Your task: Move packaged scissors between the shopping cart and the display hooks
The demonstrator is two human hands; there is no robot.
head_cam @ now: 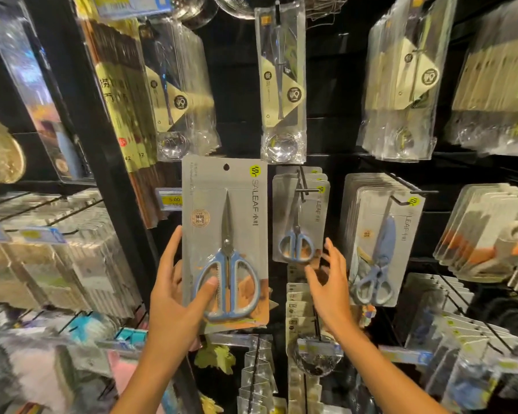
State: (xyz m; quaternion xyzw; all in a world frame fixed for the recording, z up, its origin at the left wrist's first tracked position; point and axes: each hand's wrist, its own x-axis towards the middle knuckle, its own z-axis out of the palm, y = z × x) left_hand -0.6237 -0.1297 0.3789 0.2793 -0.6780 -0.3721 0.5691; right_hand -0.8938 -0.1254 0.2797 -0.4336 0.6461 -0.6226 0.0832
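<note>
The left hand (pixel 174 297) has its grip closed on the lower half of a scissors pack (pixel 225 243), thumb across the blue handles, held upright just left of the hanging scissors packs (pixel 300 216) on their display hook (pixel 307 191). A narrow dark gap separates the held pack's right edge from that row. The right hand (pixel 331 288) is open, fingers spread, just below the hanging packs.

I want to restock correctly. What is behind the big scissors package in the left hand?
Behind the scissors package, held by the left hand, a yellow price tag peeks out. The shelf area directly behind is covered.
</note>
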